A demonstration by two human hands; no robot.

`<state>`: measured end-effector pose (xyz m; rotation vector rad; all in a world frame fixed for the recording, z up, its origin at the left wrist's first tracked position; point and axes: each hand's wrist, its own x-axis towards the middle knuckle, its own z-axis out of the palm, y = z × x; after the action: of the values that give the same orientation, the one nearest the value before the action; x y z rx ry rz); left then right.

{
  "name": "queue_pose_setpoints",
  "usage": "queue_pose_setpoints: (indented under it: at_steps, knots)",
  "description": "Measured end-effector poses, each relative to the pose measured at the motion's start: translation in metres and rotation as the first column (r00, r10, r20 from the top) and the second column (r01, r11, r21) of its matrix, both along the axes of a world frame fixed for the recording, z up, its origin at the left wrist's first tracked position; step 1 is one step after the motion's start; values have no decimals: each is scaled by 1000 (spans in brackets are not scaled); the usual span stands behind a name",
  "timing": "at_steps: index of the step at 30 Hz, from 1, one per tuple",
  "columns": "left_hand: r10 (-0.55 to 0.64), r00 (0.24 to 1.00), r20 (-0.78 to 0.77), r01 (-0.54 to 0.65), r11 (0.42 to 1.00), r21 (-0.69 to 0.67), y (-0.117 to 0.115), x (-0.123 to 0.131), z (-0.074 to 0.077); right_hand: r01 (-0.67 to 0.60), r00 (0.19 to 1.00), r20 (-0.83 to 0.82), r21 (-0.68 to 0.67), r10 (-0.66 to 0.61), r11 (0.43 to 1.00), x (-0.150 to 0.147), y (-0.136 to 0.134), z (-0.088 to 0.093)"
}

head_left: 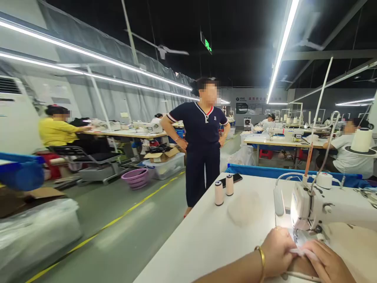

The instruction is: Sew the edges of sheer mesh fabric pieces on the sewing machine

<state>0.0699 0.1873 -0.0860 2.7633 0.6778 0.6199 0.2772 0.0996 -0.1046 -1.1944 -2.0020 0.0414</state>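
My left hand (277,250), with a gold bangle (260,259) at the wrist, is closed on a thin white piece of fabric (300,239). Opposite it, my right hand (327,260) grips the same fabric with bent fingers. The cloth lies under the needle area of a white sewing machine (308,206), whose lamp lights it brightly. Both hands are just in front of the presser foot, close together. Fingertips partly hide the fabric's edge.
Two pale thread spools (218,193) and a dark phone (235,179) lie on the white table (188,251). A thread cone (361,140) stands at right. A person (203,129) stands beyond the table; others sit at machines. A purple basket (135,179) is on the floor.
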Motion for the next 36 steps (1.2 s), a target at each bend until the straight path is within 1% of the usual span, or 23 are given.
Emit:
queue_pose_setpoints:
  at_steps: [2, 3, 6, 8, 11, 15, 18, 20, 22, 26, 29, 36]
  knots:
    - [-44, 998, 40, 46, 998, -46, -1, -1, 7, 52, 998, -41, -73, -55, 996, -7, -7, 14]
    - [-59, 996, 60, 64, 995, -77, -1, -1, 11, 108, 990, -79, -114, -118, 988, -11, -11, 21]
    - [-108, 987, 116, 128, 973, -190, 2, -3, 19, 101, 984, -107, -316, -141, 943, -18, -16, 43]
    - [-123, 981, 151, 158, 955, -250, 6, -4, 23, 97, 982, -113, -380, -150, 920, -18, -13, 54]
    - [-142, 974, 174, 187, 941, -281, 7, -8, 27, 72, 987, -100, -430, -127, 900, -13, -10, 60]
    - [-133, 974, 184, 172, 961, -215, -5, -17, 26, 7, 999, -45, -410, -28, 912, -10, -16, 57]
    - [-142, 975, 171, 153, 987, -55, -18, -25, 26, -96, 986, 99, -315, 133, 944, -10, -25, 55]
    - [-172, 977, 126, 166, 984, 61, -25, -29, 28, -142, 955, 221, -251, 199, 958, -10, -30, 56]
    - [-195, 977, 81, 185, 976, 116, -30, -31, 33, -139, 939, 280, -227, 201, 964, -12, -34, 59]
    - [-197, 979, 54, 189, 974, 127, -33, -32, 40, -97, 939, 297, -251, 172, 963, -14, -37, 61]
    - [-184, 981, 65, 175, 977, 124, -32, -31, 39, -82, 943, 292, -256, 158, 963, -15, -36, 59]
    - [-149, 983, 112, 131, 980, 151, -27, -27, 33, -54, 952, 284, -221, 117, 974, -14, -33, 53]
